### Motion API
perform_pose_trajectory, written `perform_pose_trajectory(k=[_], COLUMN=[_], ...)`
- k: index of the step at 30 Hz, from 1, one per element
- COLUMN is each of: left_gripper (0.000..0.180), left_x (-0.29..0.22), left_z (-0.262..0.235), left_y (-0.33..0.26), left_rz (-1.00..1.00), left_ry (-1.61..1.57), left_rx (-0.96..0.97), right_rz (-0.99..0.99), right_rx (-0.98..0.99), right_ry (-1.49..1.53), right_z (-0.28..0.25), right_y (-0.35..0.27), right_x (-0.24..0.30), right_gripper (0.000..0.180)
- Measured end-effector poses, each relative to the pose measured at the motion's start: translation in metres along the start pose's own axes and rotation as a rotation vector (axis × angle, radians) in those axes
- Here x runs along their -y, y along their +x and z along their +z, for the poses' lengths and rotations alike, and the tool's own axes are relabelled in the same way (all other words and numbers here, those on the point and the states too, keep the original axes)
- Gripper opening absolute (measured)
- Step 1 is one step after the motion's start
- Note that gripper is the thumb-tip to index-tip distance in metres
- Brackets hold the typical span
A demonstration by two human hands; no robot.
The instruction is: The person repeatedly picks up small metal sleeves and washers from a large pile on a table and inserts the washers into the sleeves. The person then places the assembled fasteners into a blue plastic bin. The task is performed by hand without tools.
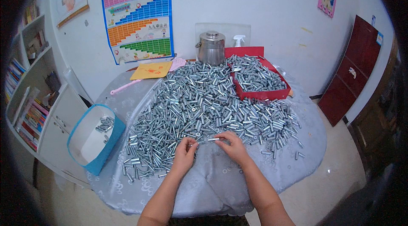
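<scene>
A wide heap of shiny metal parts (191, 102) covers the middle of the table, with thin bolt-like pieces mostly at the left and thicker tube-shaped sleeves at the right. At the heap's near edge my right hand (233, 146) pinches a short metal sleeve (213, 139) between thumb and fingers, pointing left. Close beside it, my left hand (185, 153) is closed, with a thin metal bolt (201, 142) sticking out of the fingertips toward the sleeve. The two pieces lie nearly in line; whether they touch I cannot tell. Loose sleeves (299, 155) lie at the right.
A blue-rimmed white bin (100, 158) at the left holds a few metal parts. An open red box (265, 95) full of parts stands at the back right, near a steel pot (211, 48). A yellow envelope (151, 70) and a pink stick (124, 87) lie at the back left.
</scene>
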State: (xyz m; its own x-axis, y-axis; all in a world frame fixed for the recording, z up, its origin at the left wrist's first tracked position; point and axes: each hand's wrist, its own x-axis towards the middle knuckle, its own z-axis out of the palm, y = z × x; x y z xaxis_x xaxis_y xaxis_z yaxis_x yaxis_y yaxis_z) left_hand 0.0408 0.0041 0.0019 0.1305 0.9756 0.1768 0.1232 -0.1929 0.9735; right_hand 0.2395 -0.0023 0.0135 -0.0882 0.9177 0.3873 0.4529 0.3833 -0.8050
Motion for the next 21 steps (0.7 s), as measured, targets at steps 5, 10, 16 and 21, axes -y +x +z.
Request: perform_pose_trajectory(k=[5,10,16,21], left_gripper=[0.008,0.007,0.012,0.025], left_x=[0.000,0.004,0.006,0.005], left_z=[0.000,0.000,0.001,0.011], left_y=[-0.002,-0.003,-0.003,-0.009], left_rz=[-0.031,-0.020,-0.072,-0.096], left_ry=[0.007,-0.031,-0.108,-0.144], left_rx=[0.033,0.019,0.047,0.104], right_rz=[0.061,0.132,0.118,0.145], right_rx=[0.036,0.090,0.121,0.234], right_ry=[0.124,0.221,0.272,0.249], right_z=[0.002,0.004,0.007,0.020], right_y=[-0.001,-0.002,-0.003,-0.005], right_x=[0.002,-0.001,0.005,0.015], right_gripper=[0.019,0.020,0.021,0.023])
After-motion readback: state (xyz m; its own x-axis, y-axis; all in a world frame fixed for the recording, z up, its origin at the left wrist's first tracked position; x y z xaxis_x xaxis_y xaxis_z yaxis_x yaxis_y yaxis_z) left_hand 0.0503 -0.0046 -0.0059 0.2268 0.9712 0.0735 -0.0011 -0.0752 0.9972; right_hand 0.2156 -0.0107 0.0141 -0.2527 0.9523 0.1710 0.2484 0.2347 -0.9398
